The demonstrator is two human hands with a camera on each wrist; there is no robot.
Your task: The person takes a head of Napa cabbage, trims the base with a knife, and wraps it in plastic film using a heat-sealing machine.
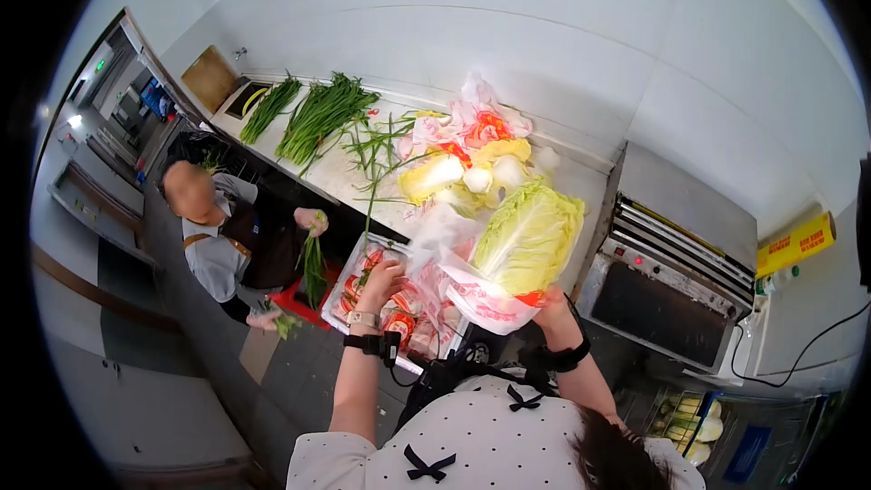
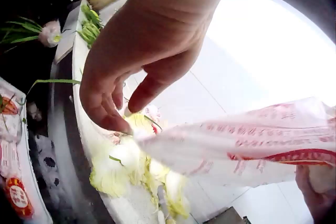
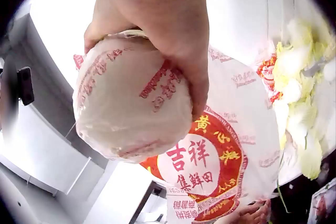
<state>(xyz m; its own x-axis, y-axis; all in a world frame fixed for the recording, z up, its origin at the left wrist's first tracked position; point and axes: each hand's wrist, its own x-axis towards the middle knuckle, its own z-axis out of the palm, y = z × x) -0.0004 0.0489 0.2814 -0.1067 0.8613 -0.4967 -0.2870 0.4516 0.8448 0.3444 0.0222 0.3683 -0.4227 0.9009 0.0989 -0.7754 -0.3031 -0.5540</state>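
Note:
A large napa cabbage, pale green and leafy, is held up over the counter with its base inside a white printed plastic bag. My right hand grips the cabbage at its bagged base; the right wrist view shows the thumb and fingers spread round it. Off to the left, my left hand pinches the bag's loose end between curled fingers. The left wrist view has the bag stretched from those fingertips toward the cabbage.
Bunches of green stalks and loose cabbage leaves lie on the counter. Below stands a white crate of bagged produce. A wrapping machine stands right. Another person holding greens is at the left.

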